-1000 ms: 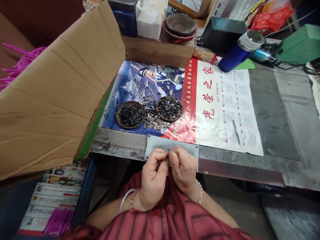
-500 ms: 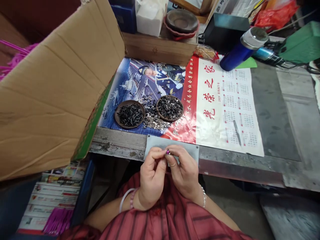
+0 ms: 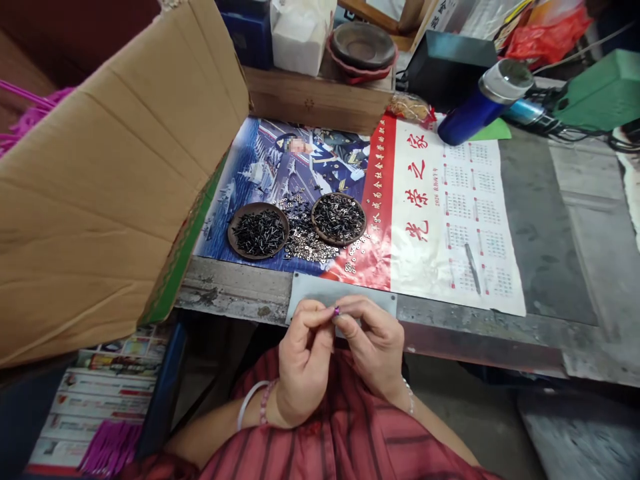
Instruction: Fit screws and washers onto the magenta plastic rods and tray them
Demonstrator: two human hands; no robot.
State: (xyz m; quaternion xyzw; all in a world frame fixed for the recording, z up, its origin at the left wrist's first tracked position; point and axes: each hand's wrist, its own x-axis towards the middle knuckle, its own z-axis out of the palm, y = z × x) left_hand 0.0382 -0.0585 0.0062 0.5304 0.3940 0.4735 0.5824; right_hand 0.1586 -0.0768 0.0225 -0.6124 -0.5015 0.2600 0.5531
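The fingertips of both hands have dipped slightly toward the person's lap since the earlier frame. The left hand and right hand are closed in a narrow pinch, together holding a tiny purple-tipped piece just over the top edge of a grey metal plate. Beyond the plate, on a printed calendar, lie two round brown dishes of black screws, with small silvery washers scattered between and around them.
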